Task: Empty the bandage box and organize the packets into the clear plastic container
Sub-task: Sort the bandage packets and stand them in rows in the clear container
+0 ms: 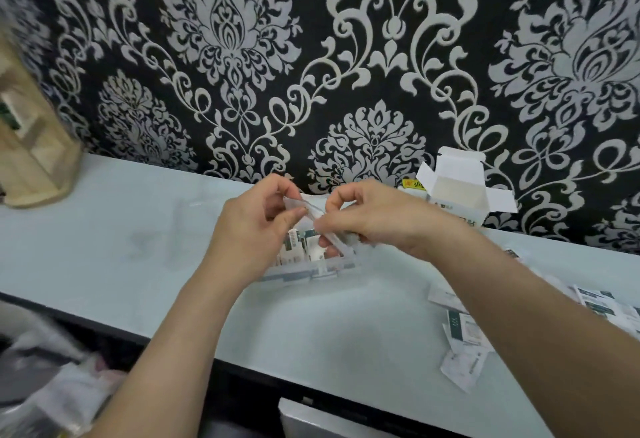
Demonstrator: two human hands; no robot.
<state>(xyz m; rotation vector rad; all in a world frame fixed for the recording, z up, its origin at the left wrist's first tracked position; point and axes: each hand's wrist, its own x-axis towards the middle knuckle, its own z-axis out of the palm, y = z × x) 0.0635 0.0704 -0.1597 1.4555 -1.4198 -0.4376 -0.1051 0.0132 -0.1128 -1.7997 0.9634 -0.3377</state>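
The clear plastic container [334,266] sits on the pale counter at mid-frame, with several green-and-white bandage packets [294,247] standing inside it. My left hand [252,229] and my right hand [381,219] meet just above it. Together they pinch a thin white packet [311,202] between thumbs and fingertips. A clear edge of the container, likely its raised lid [337,241], slants up under my right fingers. The white bandage box [457,191] stands by the wall at the right, its flaps open. Loose packets [464,330] lie on the counter at the right, partly hidden by my right forearm.
A light wooden rack [31,146] stands at the counter's left end against the patterned wall. Below the counter's front edge at the lower left are blurred plastic bags [59,389]. A white appliance top [329,420] shows under the counter.
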